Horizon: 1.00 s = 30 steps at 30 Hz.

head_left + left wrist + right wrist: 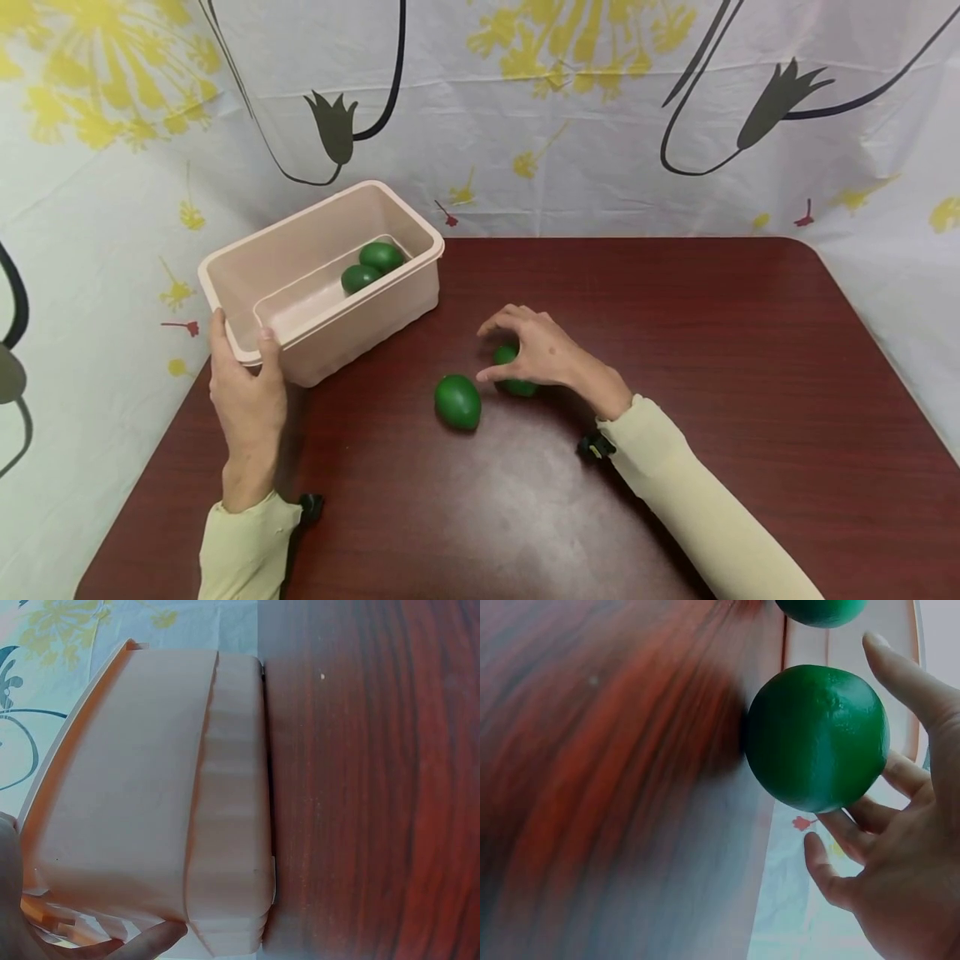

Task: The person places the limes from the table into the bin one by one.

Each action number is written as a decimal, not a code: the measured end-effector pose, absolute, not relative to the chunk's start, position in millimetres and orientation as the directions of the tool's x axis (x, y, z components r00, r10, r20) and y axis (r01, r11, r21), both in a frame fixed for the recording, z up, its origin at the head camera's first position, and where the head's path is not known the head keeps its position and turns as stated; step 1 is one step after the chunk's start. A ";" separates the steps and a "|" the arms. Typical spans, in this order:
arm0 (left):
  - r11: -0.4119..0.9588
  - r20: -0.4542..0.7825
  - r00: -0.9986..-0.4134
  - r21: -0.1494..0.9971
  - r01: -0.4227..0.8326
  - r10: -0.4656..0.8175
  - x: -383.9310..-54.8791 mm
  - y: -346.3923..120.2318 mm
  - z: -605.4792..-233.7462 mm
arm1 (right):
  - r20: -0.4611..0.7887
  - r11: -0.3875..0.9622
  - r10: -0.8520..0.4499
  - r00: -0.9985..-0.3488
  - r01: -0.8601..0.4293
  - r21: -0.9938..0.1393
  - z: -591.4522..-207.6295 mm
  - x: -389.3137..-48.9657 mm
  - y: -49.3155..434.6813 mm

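The step in hand looked to be a reach for a glossy green, rounded fruit (817, 739), which lay on the dark red, wood-grained surface (750, 350) just below and right of the head view's centre. The right hand (540, 346) arched over it from the right, thumb and fingers spread well apart in a C; it had hold of nothing, and whether a fingertip touched the fruit could not be told. The next move seemed to call for bringing thumb and fingers together on it, without nudging another green fruit (457, 402) that lay near it, to the lower left. At the left of the frame, the left hand (247, 400) gripped the near left corner of a pale pink, rectangular plastic bin (360, 333), thumb on 1 side and fingers on the other, probably to steady it. The bin stood in the upper left, with 2 more green fruits (381, 257) towards its right end.
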State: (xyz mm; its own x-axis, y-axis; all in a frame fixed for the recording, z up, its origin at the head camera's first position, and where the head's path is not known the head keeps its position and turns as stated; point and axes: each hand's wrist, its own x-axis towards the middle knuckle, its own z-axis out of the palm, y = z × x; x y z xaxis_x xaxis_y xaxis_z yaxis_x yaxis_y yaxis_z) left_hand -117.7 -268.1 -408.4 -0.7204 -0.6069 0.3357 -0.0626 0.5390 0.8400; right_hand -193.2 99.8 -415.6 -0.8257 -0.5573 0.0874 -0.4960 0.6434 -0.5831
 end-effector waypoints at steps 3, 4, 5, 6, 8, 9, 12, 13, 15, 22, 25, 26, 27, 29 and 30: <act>0.541 0.338 -0.721 0.839 -0.062 -0.605 -117.6 -268.2 -408.7 | 0.074 0.643 -0.578 -0.813 -0.509 -0.572 -416.7 -192.9 102.2; 0.542 0.339 -0.721 0.838 -0.060 -0.604 -117.6 -268.2 -408.6 | 0.071 0.641 -0.583 -0.809 -0.512 -0.572 -416.8 -192.6 103.0; 0.543 0.341 -0.720 0.838 -0.059 -0.604 -117.6 -268.3 -408.5 | 0.069 0.639 -0.589 -0.805 -0.516 -0.570 -416.9 -192.3 103.7; 0.543 0.342 -0.720 0.838 -0.058 -0.604 -117.6 -268.4 -408.3 | 0.066 0.640 -0.592 -0.803 -0.518 -0.568 -416.8 -192.0 104.4; 0.543 0.344 -0.718 0.838 -0.056 -0.605 -117.7 -268.5 -407.9 | 0.056 0.640 -0.597 -0.800 -0.518 -0.567 -416.6 -191.5 105.9; 0.543 0.345 -0.717 0.838 -0.056 -0.605 -117.8 -268.4 -407.7 | 0.051 0.643 -0.597 -0.801 -0.515 -0.567 -416.4 -191.1 106.6; 0.542 0.345 -0.717 0.839 -0.053 -0.605 -118.0 -268.2 -407.6 | 0.034 0.650 -0.597 -0.802 -0.508 -0.565 -416.6 -190.4 109.0; 0.542 0.345 -0.718 0.839 -0.053 -0.605 -118.0 -268.2 -407.7 | 0.035 0.650 -0.597 -0.801 -0.509 -0.564 -417.2 -190.5 109.6; 0.540 0.344 -0.719 0.840 -0.052 -0.604 -118.1 -268.0 -408.1 | 0.033 0.651 -0.599 -0.800 -0.510 -0.563 -417.4 -190.1 111.0; 0.545 0.351 -0.716 0.837 -0.049 -0.604 -118.5 -267.0 -409.2 | -0.013 0.656 -0.595 -0.803 -0.477 -0.585 -413.0 -185.6 121.4; 0.548 0.353 -0.715 0.835 -0.049 -0.603 -118.3 -267.1 -409.3 | -0.020 0.652 -0.599 -0.800 -0.473 -0.592 -412.4 -184.7 126.2; 0.548 0.353 -0.715 0.835 -0.050 -0.604 -118.1 -267.2 -409.3 | -0.022 0.651 -0.602 -0.798 -0.474 -0.592 -412.5 -184.4 127.5; 0.547 0.352 -0.715 0.836 -0.051 -0.604 -118.0 -267.2 -409.2 | -0.025 0.650 -0.604 -0.797 -0.474 -0.594 -412.4 -184.1 128.6; 0.547 0.351 -0.715 0.836 -0.052 -0.605 -117.7 -267.2 -409.0 | -0.033 0.650 -0.608 -0.793 -0.473 -0.595 -412.2 -183.6 130.5; 0.546 0.350 -0.715 0.836 -0.052 -0.605 -117.5 -267.2 -408.9 | -0.039 0.650 -0.610 -0.791 -0.472 -0.596 -412.1 -183.3 131.3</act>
State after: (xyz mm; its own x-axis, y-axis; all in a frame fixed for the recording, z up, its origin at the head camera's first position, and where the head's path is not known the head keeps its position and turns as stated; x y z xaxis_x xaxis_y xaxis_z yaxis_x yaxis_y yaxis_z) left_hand -117.5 -267.2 -408.9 -0.7151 -0.6049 0.3504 -0.0521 0.5460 0.8361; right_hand -183.3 131.3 -412.1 -0.7912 -0.6103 -0.0388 -0.4721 0.6498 -0.5957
